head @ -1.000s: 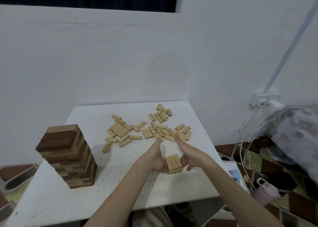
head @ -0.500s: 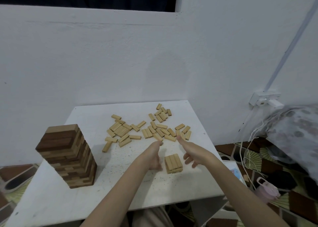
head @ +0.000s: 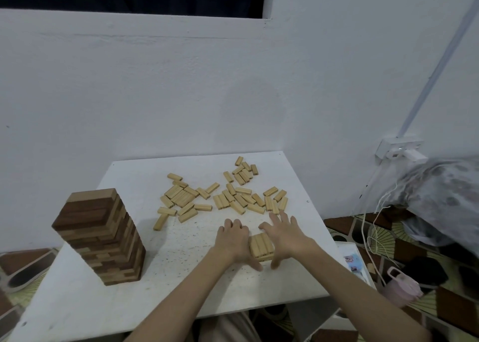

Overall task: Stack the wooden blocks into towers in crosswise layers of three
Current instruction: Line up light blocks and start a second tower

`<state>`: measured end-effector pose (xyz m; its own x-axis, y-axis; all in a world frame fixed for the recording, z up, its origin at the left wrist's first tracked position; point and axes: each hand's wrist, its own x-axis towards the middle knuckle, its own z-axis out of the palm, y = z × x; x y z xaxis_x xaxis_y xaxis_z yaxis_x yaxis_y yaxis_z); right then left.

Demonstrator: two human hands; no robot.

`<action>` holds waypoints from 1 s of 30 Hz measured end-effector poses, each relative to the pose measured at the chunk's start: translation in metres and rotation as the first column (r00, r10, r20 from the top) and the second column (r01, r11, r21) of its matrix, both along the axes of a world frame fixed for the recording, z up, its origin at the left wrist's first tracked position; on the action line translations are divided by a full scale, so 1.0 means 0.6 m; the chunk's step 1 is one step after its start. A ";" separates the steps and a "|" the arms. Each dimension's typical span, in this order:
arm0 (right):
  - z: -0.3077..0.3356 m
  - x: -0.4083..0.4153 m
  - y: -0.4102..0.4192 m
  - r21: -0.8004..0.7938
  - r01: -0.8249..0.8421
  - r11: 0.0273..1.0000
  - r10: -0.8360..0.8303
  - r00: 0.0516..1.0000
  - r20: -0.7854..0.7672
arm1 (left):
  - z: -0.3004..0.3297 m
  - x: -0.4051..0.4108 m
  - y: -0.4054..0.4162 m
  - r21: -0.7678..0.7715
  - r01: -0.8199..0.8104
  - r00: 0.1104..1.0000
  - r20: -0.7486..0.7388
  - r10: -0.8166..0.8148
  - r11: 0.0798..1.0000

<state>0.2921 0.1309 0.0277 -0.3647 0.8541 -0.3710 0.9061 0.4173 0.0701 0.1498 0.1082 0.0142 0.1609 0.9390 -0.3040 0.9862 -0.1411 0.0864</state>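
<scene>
Hands back on the new stack, squaring it up

Half a second ago both hands were lifted off, reaching toward the loose blocks (head: 228, 194). Now the left hand (head: 233, 240) and right hand (head: 283, 236), fingers spread, press the sides of the small stack (head: 261, 246) near the table's (head: 181, 284) front edge. It looks like aligning before the next layer. The tall tower (head: 103, 235) stands well apart.

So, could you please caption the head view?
Both hands flank a small pale wooden block stack beside a tall brown tower.

Dim, flat indoor light with soft shadows, slight softness, and wide-angle bending at edges.
</scene>
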 end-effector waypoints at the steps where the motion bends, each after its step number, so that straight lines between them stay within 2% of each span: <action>1: 0.000 -0.001 0.002 0.011 -0.004 1.000 0.003 1.000 0.009 | -0.001 0.001 0.001 0.009 0.003 1.000 -0.003 -0.003 1.000; 30: 0.000 -0.005 0.001 -0.036 -0.028 0.999 0.026 0.998 -0.056 | -0.014 0.008 0.009 0.028 0.006 0.999 0.046 -0.007 1.000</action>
<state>0.2890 0.1315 0.0277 -0.4081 0.8300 -0.3802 0.8967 0.4426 0.0039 0.1544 0.1135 0.0058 0.1800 0.9460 -0.2697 0.9804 -0.1501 0.1278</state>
